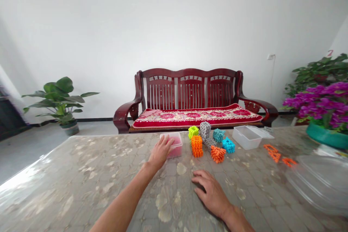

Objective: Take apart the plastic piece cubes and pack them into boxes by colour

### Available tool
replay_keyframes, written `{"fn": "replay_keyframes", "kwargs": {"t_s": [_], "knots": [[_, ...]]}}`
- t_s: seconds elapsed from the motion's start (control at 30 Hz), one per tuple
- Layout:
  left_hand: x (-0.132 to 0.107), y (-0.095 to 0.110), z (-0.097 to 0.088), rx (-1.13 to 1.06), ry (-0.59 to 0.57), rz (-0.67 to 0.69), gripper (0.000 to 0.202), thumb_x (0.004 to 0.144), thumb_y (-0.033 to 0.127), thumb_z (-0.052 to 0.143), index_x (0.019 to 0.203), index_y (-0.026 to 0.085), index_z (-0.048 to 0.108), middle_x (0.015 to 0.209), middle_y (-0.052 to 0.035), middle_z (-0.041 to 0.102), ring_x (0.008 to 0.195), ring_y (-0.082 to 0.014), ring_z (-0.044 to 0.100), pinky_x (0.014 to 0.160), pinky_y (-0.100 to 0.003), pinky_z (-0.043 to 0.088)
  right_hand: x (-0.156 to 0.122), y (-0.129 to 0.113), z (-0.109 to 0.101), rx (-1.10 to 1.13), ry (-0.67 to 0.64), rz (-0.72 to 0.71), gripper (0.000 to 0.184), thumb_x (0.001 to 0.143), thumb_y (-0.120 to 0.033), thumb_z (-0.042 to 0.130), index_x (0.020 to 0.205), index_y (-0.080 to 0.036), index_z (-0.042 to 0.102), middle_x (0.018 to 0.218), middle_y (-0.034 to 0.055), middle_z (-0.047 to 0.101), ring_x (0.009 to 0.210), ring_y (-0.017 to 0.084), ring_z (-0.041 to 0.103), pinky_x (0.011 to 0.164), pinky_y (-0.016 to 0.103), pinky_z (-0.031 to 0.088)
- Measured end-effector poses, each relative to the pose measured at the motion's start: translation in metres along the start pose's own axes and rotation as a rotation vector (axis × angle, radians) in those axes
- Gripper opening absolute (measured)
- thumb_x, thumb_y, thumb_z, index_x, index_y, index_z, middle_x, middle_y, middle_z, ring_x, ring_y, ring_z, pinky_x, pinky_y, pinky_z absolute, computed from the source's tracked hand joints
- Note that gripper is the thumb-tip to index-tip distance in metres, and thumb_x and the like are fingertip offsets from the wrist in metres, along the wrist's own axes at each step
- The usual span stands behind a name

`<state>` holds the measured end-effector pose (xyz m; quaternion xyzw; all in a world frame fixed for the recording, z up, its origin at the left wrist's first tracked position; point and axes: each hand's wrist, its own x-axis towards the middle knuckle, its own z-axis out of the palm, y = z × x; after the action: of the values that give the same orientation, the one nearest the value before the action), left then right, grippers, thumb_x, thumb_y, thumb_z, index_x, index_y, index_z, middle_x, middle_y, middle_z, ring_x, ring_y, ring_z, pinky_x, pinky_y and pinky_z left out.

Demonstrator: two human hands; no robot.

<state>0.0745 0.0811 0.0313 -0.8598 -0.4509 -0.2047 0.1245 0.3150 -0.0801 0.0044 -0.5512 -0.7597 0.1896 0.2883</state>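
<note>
My left hand (161,148) reaches forward and lies over the near left side of a clear plastic box (177,148) with pink contents, fingers stretched out across its top. My right hand (210,191) rests on the table with its fingers spread and nothing in them. Just beyond it stand stacks of small plastic pieces: an orange stack (197,146), a second orange cluster (218,154), a yellow-green one (193,133), a grey one (205,130), a teal one (218,135) and a blue one (228,145).
An open, translucent box (247,138) stands right of the stacks. Loose orange pieces (272,152) lie near a large clear plastic lid or container (320,181). Purple flowers (320,103) fill a teal pot (326,135) at the right. Behind the table (95,181) is a wooden sofa (190,87).
</note>
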Motion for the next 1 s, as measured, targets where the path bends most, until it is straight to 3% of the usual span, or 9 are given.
{"fn": "replay_keyframes", "kwargs": {"t_s": [0.17, 0.33, 0.6, 0.87, 1.0], "knots": [[0.041, -0.020, 0.027, -0.009, 0.016, -0.009, 0.037, 0.097, 0.027, 0.051, 0.133, 0.019, 0.054, 0.138, -0.0150, 0.055, 0.136, -0.0284, 0.045, 0.113, -0.049, 0.039, 0.001, -0.001, 0.000, 0.010, -0.018, 0.008, 0.030, 0.080, -0.015, 0.055, 0.104, -0.025, 0.072, 0.126, 0.0078, 0.064, 0.120, 0.025, 0.057, 0.105, 0.042, 0.043], [0.062, -0.036, 0.040, -0.024, 0.025, 0.007, 0.035, 0.097, 0.026, 0.047, 0.131, 0.019, 0.055, 0.135, -0.0137, 0.057, 0.134, -0.0268, 0.046, 0.114, -0.050, 0.037, 0.003, -0.001, -0.001, 0.020, -0.032, 0.024, 0.031, 0.077, -0.014, 0.056, 0.102, -0.025, 0.072, 0.123, 0.0078, 0.065, 0.118, 0.025, 0.057, 0.103, 0.041, 0.044], [0.064, -0.040, 0.036, -0.019, -0.012, 0.067, 0.036, 0.096, 0.023, 0.047, 0.131, 0.019, 0.056, 0.137, -0.0133, 0.058, 0.134, -0.0280, 0.047, 0.117, -0.050, 0.032, 0.006, -0.001, -0.001, 0.031, -0.012, 0.003, 0.033, 0.074, -0.008, 0.057, 0.098, -0.024, 0.072, 0.116, 0.0062, 0.066, 0.113, 0.022, 0.058, 0.100, 0.037, 0.044], [0.062, -0.034, 0.024, 0.022, -0.067, -0.020, 0.043, 0.094, 0.029, 0.053, 0.137, 0.023, 0.051, 0.144, -0.0111, 0.052, 0.138, -0.0298, 0.041, 0.110, -0.048, 0.041, 0.005, -0.002, 0.000, 0.039, 0.023, 0.015, 0.031, 0.075, -0.009, 0.057, 0.097, -0.025, 0.072, 0.113, 0.0051, 0.067, 0.110, 0.022, 0.059, 0.098, 0.036, 0.045], [0.058, -0.031, 0.022, 0.041, -0.080, -0.070, 0.049, 0.094, 0.029, 0.055, 0.142, 0.028, 0.047, 0.150, -0.0109, 0.047, 0.142, -0.0318, 0.038, 0.111, -0.054, 0.036, 0.005, 0.001, 0.002, 0.041, 0.046, 0.002, 0.032, 0.075, -0.008, 0.057, 0.098, -0.025, 0.072, 0.113, 0.0047, 0.067, 0.110, 0.021, 0.059, 0.098, 0.035, 0.045]]}}
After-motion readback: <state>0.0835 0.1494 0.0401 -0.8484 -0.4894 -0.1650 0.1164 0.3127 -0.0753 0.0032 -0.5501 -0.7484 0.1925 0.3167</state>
